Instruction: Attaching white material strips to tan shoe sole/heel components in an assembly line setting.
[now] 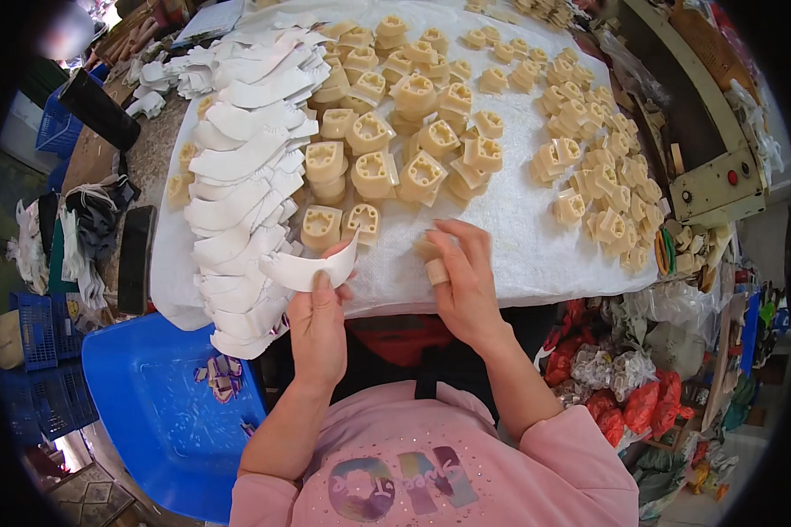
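My left hand (319,325) is closed on the end of a curved white strip (312,270), with the thumb on top. The strip's other end rises toward a small cream moulded piece with holes (362,221); I cannot tell whether they touch. Just left of that piece stands a wider cream piece (322,227). My right hand (468,281) hovers over the near edge of the white-covered table (395,255), its fingers bent and a beige band round one digit. Its fingertips are blurred, and whether they hold anything is unclear.
Overlapping white strips (237,202) run down the table's left side. Many cream pieces (413,97) stand in the middle, with smaller ones (602,176) at right. Below left is a blue tub (176,422); a phone (137,259) lies nearby. A machine (716,180) stands at far right.
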### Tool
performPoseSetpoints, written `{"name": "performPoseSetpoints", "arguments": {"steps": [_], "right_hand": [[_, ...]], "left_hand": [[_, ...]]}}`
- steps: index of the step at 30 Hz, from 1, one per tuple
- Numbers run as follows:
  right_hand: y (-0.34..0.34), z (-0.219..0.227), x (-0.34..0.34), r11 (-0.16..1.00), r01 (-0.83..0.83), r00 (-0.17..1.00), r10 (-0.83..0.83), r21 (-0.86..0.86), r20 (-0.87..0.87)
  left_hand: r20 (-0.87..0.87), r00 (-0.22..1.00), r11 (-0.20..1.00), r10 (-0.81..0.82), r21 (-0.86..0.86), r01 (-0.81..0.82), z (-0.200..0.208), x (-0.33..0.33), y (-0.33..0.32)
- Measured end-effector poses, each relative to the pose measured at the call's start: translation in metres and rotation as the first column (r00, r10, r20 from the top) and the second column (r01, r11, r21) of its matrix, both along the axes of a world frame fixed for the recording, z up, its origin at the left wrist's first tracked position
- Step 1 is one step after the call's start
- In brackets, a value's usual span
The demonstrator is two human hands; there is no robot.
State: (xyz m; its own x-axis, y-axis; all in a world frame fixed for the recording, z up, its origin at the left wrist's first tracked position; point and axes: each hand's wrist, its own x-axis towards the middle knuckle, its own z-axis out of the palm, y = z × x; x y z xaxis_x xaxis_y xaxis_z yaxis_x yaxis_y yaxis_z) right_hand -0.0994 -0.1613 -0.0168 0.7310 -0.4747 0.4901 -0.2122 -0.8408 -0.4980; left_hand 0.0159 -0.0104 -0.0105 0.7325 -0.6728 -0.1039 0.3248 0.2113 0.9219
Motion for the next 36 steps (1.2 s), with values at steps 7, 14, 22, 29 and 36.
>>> {"name": "performPoseSetpoints", "arguments": {"steps": [7, 14, 22, 29, 36], "right_hand": [[0.006, 0.009, -0.02, 0.788, -0.22, 0.959, 0.065, 0.575, 0.277], [0.035, 0.034, 0.003, 0.845, -0.433, 0.825, 0.23, 0.315, 0.516], [0.037, 0.024, 0.009, 0.918, -0.392, 0.773, 0.297, 0.054, 0.561], [0.037, 0.025, 0.006, 0.925, -0.377, 0.793, 0.293, 0.053, 0.535], [0.035, 0.023, 0.008, 0.952, -0.303, 0.827, 0.281, -0.034, 0.486]], "left_hand": [[-0.147, 0.989, 0.981, 0.014, -0.188, -0.041, 0.002, -0.011, -0.002], [-0.256, 0.958, 0.938, -0.133, -0.345, 0.038, 0.019, -0.034, -0.009], [-0.22, 0.956, 0.946, -0.196, -0.3, 0.125, 0.033, -0.031, 0.0], [-0.126, 0.966, 0.952, -0.227, -0.236, 0.193, 0.033, -0.032, 0.006], [-0.016, 0.987, 0.986, -0.16, -0.056, 0.159, 0.033, -0.039, 0.009]]}}
